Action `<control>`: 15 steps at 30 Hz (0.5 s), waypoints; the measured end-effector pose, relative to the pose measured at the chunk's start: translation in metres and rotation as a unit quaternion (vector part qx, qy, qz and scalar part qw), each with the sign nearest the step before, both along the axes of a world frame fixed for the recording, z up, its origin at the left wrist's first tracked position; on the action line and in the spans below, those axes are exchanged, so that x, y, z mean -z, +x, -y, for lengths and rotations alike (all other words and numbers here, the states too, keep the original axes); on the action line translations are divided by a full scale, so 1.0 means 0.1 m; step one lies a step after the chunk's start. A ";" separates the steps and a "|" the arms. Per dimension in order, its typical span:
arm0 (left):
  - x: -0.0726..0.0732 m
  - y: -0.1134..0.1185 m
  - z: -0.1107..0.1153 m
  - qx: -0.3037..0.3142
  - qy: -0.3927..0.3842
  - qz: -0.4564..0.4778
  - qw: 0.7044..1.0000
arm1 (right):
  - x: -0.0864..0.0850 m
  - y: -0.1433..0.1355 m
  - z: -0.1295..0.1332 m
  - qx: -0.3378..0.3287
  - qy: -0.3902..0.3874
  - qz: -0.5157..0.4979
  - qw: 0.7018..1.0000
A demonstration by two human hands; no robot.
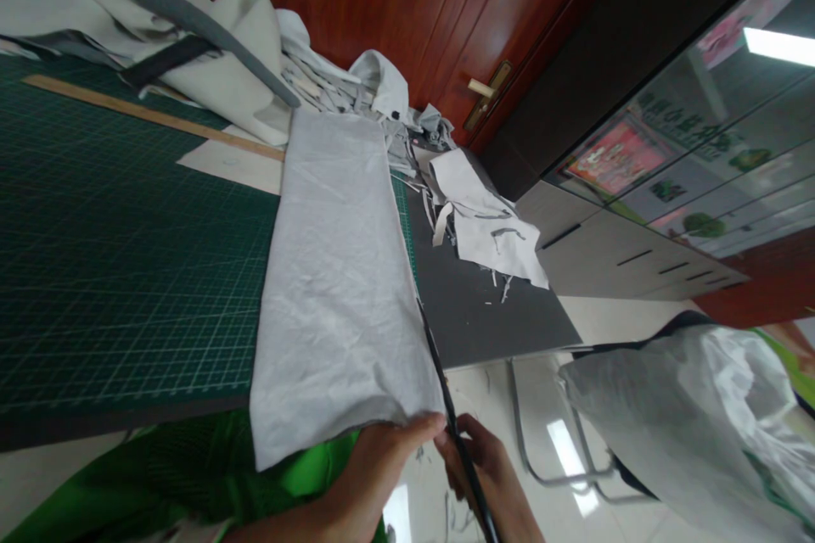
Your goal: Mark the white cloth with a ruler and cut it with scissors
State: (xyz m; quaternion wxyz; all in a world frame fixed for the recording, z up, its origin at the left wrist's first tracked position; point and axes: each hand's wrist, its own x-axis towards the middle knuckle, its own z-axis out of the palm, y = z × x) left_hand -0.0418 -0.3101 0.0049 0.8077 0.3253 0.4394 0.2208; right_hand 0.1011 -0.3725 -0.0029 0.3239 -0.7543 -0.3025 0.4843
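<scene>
A long white cloth lies over the green cutting mat, its near end hanging past the table's front edge. At its near right corner, my left hand pinches the cloth edge, with the fingers partly under the fabric. Close beside it, my right hand is closed around a thin black strip. The strip runs along the cloth's right edge and passes down over my right hand. The two hands are nearly touching at the corner.
Heaped fabric and a wooden ruler lie at the back left. White scraps sit on the dark tabletop at right. A large white bag stands at the far right, near a metal table leg.
</scene>
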 end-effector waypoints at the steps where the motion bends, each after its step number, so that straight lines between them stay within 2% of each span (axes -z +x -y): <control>1: 0.00 0.00 0.00 0.002 0.000 0.011 1.000 | 0.00 0.00 0.00 0.003 0.000 -0.003 1.000; 10: 0.12 0.00 0.02 0.010 0.023 -0.012 1.000 | 0.01 0.00 -0.01 -0.005 0.004 -0.013 1.000; 15: 0.12 0.01 0.03 0.001 0.014 -0.009 1.000 | 0.00 -0.01 -0.01 -0.004 0.005 -0.012 1.000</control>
